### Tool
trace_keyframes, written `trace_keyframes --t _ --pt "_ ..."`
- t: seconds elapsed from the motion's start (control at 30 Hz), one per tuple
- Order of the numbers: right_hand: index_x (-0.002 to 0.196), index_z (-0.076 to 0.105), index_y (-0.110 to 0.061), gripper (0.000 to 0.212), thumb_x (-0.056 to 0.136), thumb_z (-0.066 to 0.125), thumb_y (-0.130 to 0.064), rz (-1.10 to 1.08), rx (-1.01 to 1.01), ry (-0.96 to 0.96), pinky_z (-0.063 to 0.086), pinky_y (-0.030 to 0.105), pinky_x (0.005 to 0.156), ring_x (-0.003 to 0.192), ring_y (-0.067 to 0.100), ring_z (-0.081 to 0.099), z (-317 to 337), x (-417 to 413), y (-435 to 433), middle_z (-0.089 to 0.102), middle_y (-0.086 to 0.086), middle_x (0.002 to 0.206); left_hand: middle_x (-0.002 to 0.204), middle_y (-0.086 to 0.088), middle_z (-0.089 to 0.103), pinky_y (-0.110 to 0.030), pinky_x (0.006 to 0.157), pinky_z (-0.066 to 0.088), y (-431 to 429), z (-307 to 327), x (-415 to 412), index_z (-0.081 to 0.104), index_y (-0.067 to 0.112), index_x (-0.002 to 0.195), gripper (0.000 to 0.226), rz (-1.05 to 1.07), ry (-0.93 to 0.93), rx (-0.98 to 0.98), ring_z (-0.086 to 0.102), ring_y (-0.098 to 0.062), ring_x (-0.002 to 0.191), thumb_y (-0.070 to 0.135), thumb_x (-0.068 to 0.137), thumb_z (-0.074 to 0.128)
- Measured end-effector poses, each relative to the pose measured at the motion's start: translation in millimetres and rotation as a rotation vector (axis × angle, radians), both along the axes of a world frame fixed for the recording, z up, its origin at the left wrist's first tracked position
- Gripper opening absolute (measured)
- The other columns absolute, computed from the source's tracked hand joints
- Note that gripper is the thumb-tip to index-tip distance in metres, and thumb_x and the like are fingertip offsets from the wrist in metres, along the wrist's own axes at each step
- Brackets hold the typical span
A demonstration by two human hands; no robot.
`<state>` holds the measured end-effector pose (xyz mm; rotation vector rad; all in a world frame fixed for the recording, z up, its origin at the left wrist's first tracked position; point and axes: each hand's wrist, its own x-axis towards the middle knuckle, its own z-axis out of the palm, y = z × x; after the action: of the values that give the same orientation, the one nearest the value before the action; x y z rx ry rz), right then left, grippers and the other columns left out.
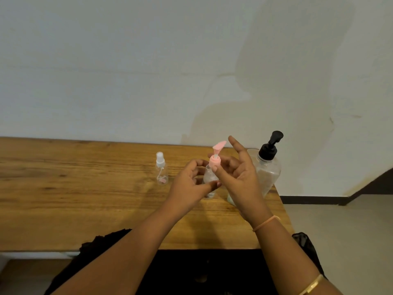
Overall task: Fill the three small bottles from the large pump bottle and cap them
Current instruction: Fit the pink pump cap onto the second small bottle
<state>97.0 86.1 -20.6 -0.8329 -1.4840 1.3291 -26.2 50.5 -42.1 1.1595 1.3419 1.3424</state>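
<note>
A small clear bottle [209,177] with a pink pump cap [214,160] stands upright between my hands on the wooden table [85,188]. My left hand [191,184] grips the bottle's body. My right hand [238,173] pinches the pink cap's collar with thumb and fingers, index finger raised. The large clear pump bottle [268,169] with a black pump head stands right behind my right hand. A second small clear bottle [162,170] with a white spray cap stands to the left. A pale object [230,200] shows partly under my right wrist; what it is cannot be told.
The table's right edge [282,209] lies close to the large bottle, with pale floor beyond it. A white wall rises directly behind the table. The table's near edge runs just above my dark clothing.
</note>
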Motion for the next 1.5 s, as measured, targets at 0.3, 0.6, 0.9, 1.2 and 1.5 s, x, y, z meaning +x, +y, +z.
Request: trace_keyframes --t 0.3,0.6,0.9,1.2,1.5 --pt "0.14 0.031 -0.033 0.08 0.075 0.072 -0.012 0.074 -0.091 0.011 0.046 0.035 0.1 0.113 0.014 0.057 3 4 -2 0.058 0.008 0.124 0.105 0.004 0.068 -0.03 0.072 0.058 -1 -4 1 0.056 0.029 0.102 0.041 -0.023 0.035 0.007 0.067 -0.013 0.093 0.014 0.072 0.079" --pt "0.125 0.051 -0.021 0.054 0.08 0.065 0.006 0.043 -0.087 0.005 0.05 0.037 0.094 0.101 0.017 0.064 4 2 0 0.07 0.003 0.101 0.106 0.002 0.067 -0.036 0.074 0.058 1 -5 1 0.056 0.036 0.106 0.049 -0.035 0.003 0.004 0.067 -0.018 0.095 0.011 0.071 0.079" --pt "0.122 0.053 -0.02 0.038 0.085 0.055 -0.01 0.212 -0.192 0.089 0.05 0.029 0.092 0.112 0.012 0.059 8 9 0 0.064 0.001 0.12 0.105 -0.007 0.067 -0.04 0.069 0.06 0 -3 2 0.056 0.022 0.106 0.041 -0.053 0.005 -0.006 0.068 -0.02 0.093 0.006 0.074 0.077" --pt "0.096 0.067 -0.012 0.02 0.077 0.072 -0.005 -0.077 -0.037 -0.048 0.055 0.036 0.078 0.092 0.023 0.066 0 -3 0 0.071 0.01 0.093 0.1 0.0 0.069 -0.039 0.073 0.058 1 -10 5 0.059 0.021 0.098 0.038 0.028 0.029 -0.008 0.068 -0.018 0.091 0.01 0.069 0.081" --pt "0.106 0.064 -0.018 0.028 0.089 0.052 0.001 0.092 -0.188 0.023 0.053 0.031 0.086 0.098 0.012 0.066 10 9 3 0.071 0.0 0.102 0.096 -0.004 0.073 -0.041 0.065 0.059 -2 0 5 0.057 0.008 0.102 0.033 -0.049 -0.086 -0.098 0.07 -0.02 0.085 0.006 0.074 0.075"
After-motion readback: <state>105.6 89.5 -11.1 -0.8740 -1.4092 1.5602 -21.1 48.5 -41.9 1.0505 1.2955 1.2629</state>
